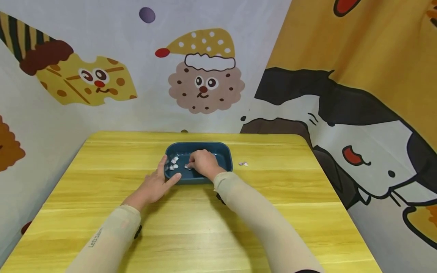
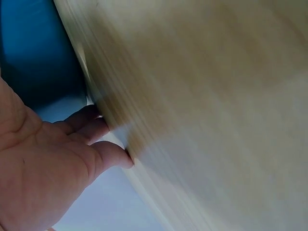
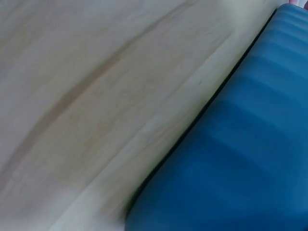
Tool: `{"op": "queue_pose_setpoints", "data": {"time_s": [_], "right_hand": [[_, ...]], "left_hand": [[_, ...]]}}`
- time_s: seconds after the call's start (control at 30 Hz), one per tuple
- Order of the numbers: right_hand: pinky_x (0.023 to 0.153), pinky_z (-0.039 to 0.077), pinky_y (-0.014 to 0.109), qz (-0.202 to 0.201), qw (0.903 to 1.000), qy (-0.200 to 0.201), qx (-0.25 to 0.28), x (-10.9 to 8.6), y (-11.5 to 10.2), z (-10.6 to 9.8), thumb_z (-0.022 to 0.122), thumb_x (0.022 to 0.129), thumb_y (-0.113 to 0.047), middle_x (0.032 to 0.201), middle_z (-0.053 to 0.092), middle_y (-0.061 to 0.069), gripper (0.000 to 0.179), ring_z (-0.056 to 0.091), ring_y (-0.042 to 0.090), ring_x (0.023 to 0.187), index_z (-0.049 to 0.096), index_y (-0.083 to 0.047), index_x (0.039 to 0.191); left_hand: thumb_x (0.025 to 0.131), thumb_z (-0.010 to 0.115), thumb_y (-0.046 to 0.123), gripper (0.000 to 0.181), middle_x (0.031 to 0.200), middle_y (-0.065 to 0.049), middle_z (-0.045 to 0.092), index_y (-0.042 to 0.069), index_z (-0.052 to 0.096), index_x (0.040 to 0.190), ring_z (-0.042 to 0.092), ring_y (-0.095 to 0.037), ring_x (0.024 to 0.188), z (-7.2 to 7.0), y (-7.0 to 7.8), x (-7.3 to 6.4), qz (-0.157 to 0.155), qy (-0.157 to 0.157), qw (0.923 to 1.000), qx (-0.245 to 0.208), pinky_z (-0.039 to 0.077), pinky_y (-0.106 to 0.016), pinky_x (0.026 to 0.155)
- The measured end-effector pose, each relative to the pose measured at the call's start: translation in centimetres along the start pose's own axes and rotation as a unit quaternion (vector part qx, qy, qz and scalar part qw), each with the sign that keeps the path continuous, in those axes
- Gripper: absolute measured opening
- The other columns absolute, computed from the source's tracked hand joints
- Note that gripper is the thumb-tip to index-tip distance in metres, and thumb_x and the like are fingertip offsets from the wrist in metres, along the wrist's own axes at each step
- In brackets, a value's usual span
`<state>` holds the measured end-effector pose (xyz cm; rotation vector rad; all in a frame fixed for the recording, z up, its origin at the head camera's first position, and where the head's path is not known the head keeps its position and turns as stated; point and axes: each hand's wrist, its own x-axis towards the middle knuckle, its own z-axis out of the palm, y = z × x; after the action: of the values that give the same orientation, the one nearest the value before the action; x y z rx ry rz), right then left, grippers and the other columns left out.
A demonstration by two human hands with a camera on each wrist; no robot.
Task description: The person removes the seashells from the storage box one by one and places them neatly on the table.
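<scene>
Blue tray [image 1: 223, 157], long axis left-to-right — touched by spread left hand [image 1: 154, 186]; white pieces [image 1: 186, 166] reached by curled right hand [image 1: 204, 162] — hold unclear.

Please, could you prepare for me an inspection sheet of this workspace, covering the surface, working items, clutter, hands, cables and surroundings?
Surface: yellow wood-grain table, with its far edge near the backdrop.
Working items: blue tray; small pale pieces inside, mostly at its left end; a few loose pieces on the table, right of the tray.
Clutter: nothing seen.
Left hand: at the tray's left end, thumb and fingers spread.
Right hand: reaches into the tray, fingers down at a pale piece; whether they grip it cannot be told.
Cables: nothing seen.
Surroundings: cartoon-printed backdrop behind and on both sides.
</scene>
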<state>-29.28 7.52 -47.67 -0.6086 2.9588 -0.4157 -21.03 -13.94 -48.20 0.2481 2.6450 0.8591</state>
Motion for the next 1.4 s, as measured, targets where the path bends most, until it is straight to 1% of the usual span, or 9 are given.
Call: {"op": "queue_pose_setpoints", "data": {"time_s": [0.1,0.3,0.53,0.7,0.87,0.97,1.1,1.2,1.4], "right_hand": [[0.088,0.063,0.033,0.009,1.0,-0.001,0.0,0.1,0.3,-0.2,0.076,0.1,-0.036,0.109,0.082,-0.007,0.018,0.076,0.012,0.096,0.084,-0.023,0.11],[0.101,0.061,0.035,0.005,0.9995,-0.02,0.022,-0.1,1.0,-0.6,0.069,0.106,-0.025,0.128,0.079,-0.002,0.023,0.074,0.017,0.119,0.081,-0.02,0.125],[0.1,0.062,0.037,-0.019,0.9985,-0.021,0.047,-0.9,3.1,-2.2,0.068,0.107,-0.021,0.132,0.078,0.002,0.027,0.074,0.02,0.12,0.078,-0.016,0.131],[0.099,0.062,0.038,0.01,0.9957,0.022,0.089,-1.5,4.9,-3.7,0.071,0.104,-0.02,0.127,0.079,0.006,0.027,0.075,0.022,0.116,0.077,-0.01,0.129],[0.095,0.063,0.039,0.026,0.9855,0.075,0.15,-2.2,6.4,-5.3,0.07,0.105,-0.022,0.122,0.079,0.006,0.027,0.076,0.022,0.11,0.076,-0.008,0.127],[0.093,0.063,0.04,0.041,0.9806,0.12,0.149,-2.7,7.5,-6.2,0.071,0.105,-0.023,0.118,0.08,0.006,0.024,0.076,0.023,0.105,0.078,-0.009,0.123],[0.091,0.062,0.042,0.096,0.9703,0.17,0.143,-3.6,10.0,-7.2,0.073,0.104,-0.022,0.112,0.081,0.006,0.018,0.075,0.025,0.101,0.079,-0.01,0.115],[0.09,0.062,0.043,0.131,0.9696,0.149,0.143,-4.2,12.1,-7.3,0.072,0.105,-0.022,0.112,0.08,0.007,0.015,0.074,0.026,0.099,0.078,-0.011,0.113],[0.092,0.061,0.043,0.105,0.9883,0.041,0.103,-5.2,14.8,-6.7,0.072,0.104,-0.017,0.112,0.08,0.009,0.013,0.073,0.024,0.099,0.079,-0.008,0.111]], "left_hand": [[0.104,0.03,0.081,0.109,0.174,-0.036,0.015,0.014,-0.028,0.167,0.026,-0.061,0.156,-0.1,0.1,0.1,0.003,0.002,1.0,0.002,0.006,-0.081,0.125],[0.105,0.031,0.079,0.108,0.173,-0.037,0.016,0.011,-0.025,0.168,0.027,-0.062,0.156,-0.1,0.2,0.0,0.009,0.013,0.9999,0.003,0.008,-0.082,0.124],[0.106,0.032,0.076,0.107,0.174,-0.037,0.014,0.009,-0.025,0.168,0.022,-0.063,0.156,0.1,-0.3,-0.5,0.009,0.021,0.9997,-0.004,0.006,-0.084,0.123],[0.107,0.032,0.076,0.107,0.172,-0.038,0.016,0.009,-0.025,0.168,0.022,-0.064,0.156,0.2,-0.3,-0.6,0.01,0.025,0.9996,-0.003,0.005,-0.085,0.122],[0.107,0.032,0.075,0.106,0.173,-0.038,0.016,0.009,-0.025,0.168,0.024,-0.063,0.156,0.6,-0.3,-0.5,0.011,0.027,0.9996,0.004,0.006,-0.085,0.121],[0.107,0.033,0.076,0.107,0.173,-0.037,0.015,0.01,-0.026,0.168,0.024,-0.063,0.156,0.8,-0.2,-0.4,0.014,0.027,0.9995,0.004,0.006,-0.086,0.121],[0.106,0.034,0.076,0.107,0.175,-0.034,0.011,0.011,-0.025,0.168,0.021,-0.062,0.157,0.6,0.2,-0.2,0.019,0.027,0.9995,-0.002,0.005,-0.086,0.12],[0.106,0.034,0.077,0.108,0.176,-0.033,0.01,0.012,-0.025,0.168,0.021,-0.062,0.157,0.5,0.2,-0.2,0.018,0.026,0.9995,-0.005,0.004,-0.086,0.121],[0.105,0.033,0.078,0.109,0.175,-0.036,0.013,0.012,-0.024,0.168,0.022,-0.063,0.156,0.4,0.2,-0.1,0.016,0.024,0.9996,-0.001,0.004,-0.085,0.121]]}}
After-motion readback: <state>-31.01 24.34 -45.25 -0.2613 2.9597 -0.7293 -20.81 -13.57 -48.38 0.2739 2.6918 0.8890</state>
